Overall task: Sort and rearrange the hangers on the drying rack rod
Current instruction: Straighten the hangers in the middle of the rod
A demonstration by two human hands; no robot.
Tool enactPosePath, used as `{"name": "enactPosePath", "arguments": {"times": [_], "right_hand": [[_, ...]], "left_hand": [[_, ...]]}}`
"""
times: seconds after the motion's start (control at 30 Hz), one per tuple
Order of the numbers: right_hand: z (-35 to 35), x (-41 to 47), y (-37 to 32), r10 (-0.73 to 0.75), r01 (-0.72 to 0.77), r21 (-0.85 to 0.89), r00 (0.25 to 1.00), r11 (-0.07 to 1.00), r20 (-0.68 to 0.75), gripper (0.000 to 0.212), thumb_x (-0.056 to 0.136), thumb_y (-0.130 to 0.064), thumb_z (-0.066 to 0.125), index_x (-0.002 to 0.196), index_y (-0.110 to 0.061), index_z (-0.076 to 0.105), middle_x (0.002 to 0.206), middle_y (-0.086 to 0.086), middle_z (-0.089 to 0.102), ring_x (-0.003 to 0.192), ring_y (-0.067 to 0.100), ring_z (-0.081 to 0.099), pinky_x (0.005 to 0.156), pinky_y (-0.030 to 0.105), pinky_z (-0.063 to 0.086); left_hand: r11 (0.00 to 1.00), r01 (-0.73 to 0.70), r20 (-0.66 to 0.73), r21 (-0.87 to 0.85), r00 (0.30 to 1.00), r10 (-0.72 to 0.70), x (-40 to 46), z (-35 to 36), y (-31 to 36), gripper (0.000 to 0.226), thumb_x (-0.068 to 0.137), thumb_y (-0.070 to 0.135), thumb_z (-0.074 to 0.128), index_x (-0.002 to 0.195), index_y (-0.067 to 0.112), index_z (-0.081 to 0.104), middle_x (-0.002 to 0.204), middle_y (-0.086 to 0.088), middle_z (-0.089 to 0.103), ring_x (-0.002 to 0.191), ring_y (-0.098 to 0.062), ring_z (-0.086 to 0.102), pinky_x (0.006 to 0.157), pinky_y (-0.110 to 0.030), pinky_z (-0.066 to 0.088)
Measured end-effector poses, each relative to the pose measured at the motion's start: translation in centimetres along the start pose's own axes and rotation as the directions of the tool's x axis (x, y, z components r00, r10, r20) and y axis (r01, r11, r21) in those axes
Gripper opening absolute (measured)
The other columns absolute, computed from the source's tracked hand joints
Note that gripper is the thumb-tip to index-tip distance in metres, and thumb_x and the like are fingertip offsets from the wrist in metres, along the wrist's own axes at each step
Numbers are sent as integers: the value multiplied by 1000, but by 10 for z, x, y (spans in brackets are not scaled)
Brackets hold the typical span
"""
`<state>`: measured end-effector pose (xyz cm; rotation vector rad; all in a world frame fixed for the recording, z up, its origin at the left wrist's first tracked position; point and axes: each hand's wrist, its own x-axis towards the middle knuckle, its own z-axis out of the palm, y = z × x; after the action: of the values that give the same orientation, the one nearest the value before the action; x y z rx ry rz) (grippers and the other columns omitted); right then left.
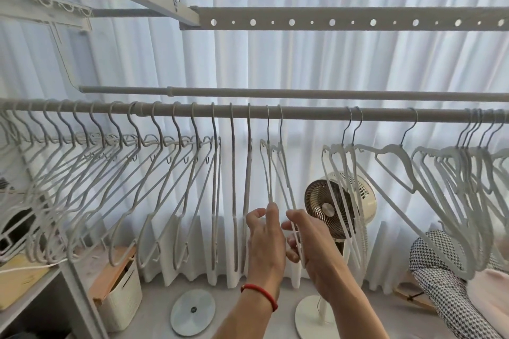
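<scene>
**Q:** Why do the hangers hang in distinct groups along the rod [303,112]?

**A:** Sorting appears partly done. The grey hangers [132,173] sit evenly spaced on the left part of the rod; the white hangers [468,187] bunch at the right end, with looser pairs between.

**Q:** Why do both hands meet at the middle pair?

**A:** The two white hangers [278,173] hang side by side at the boundary between the groups. The right hand [311,245] has its grip pinched on the lower edge of one; the left hand [264,234] has curled fingers touching the other's lower tip, though whether that grip is closed on it cannot be told. Holding the bottoms probably steadies and separates them for sliding.
</scene>
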<state>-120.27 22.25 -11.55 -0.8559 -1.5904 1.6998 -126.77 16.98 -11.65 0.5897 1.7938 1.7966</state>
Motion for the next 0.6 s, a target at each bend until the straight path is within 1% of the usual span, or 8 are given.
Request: {"name": "enactPosePath", "arguments": {"times": [0.1, 0.17, 0.23, 0.3, 0.37, 0.47, 0.53, 0.6], "right_hand": [[3, -1, 2, -12, 12, -17, 1000, 1000, 1, 33, 98, -36, 54, 100, -6, 66, 82, 2, 58, 61, 13, 47, 54, 28, 42], [4, 0, 3, -12, 12, -16, 1000, 1000, -4, 32, 98, -36, 52, 102, -7, 66, 83, 2, 57, 57, 12, 47, 53, 28, 41], [4, 1, 4, -13, 13, -13, 1000, 1000, -9, 33, 98, -37, 53, 104, -8, 65, 83, 2, 56, 58, 12, 47, 51, 27, 40], [4, 1, 4, -16, 16, -8, 1000, 1000, -17, 36, 95, -43, 55, 105, -9, 66, 85, 2, 56, 62, 14, 48, 52, 27, 42], [3, 1, 5, -20, 20, -5, 1000, 1000, -18, 38, 94, -45, 55, 104, -10, 66, 85, 3, 57, 65, 15, 49, 53, 28, 42], [1, 2, 5, -18, 18, 7, 1000, 1000, -18, 34, 97, -39, 54, 103, -7, 66, 90, 8, 59, 69, 18, 48, 56, 32, 42], [0, 2, 5, -13, 14, 16, 1000, 1000, -20, 33, 97, -38, 55, 103, -8, 66, 98, 11, 62, 71, 19, 49, 58, 33, 43], [0, 2, 5, -14, 14, 16, 1000, 1000, -14, 33, 97, -37, 55, 104, -6, 66, 98, 10, 62, 71, 19, 49, 58, 33, 43]], "left_hand": [[1000, -15, -5, 18, 1000, 15, -1, -1, 1, 44, 102, 58, 33, 131, 25, 38, 94, -1, 63, 89, -34, 71, 82, -56, 60], [1000, -17, -9, 22, 1000, 17, 0, -2, 1, 45, 102, 57, 33, 133, 25, 39, 97, 0, 63, 90, -33, 70, 85, -56, 59], [1000, -13, -18, 14, 1000, 14, 2, -2, 0, 44, 102, 57, 34, 132, 26, 38, 96, -3, 63, 88, -34, 70, 83, -58, 59], [1000, -7, -22, 11, 1000, 7, 2, -3, 0, 44, 102, 56, 34, 132, 25, 38, 98, -5, 63, 86, -33, 70, 80, -57, 60], [1000, -1, -26, 5, 1000, 1, 4, -3, -1, 44, 102, 55, 35, 133, 25, 37, 102, -6, 63, 87, -30, 70, 79, -52, 62], [1000, -12, -37, 24, 999, 13, 5, -3, -4, 44, 102, 55, 35, 134, 26, 38, 109, -5, 61, 91, -23, 66, 75, -40, 60], [1000, -21, -39, 20, 999, 22, 6, -4, -4, 43, 102, 55, 35, 133, 25, 38, 108, -5, 61, 91, -22, 65, 72, -35, 56], [1000, -23, -37, 11, 999, 24, 7, -4, -4, 43, 103, 53, 36, 134, 24, 38, 101, -4, 61, 88, -22, 64, 71, -35, 55]]}}
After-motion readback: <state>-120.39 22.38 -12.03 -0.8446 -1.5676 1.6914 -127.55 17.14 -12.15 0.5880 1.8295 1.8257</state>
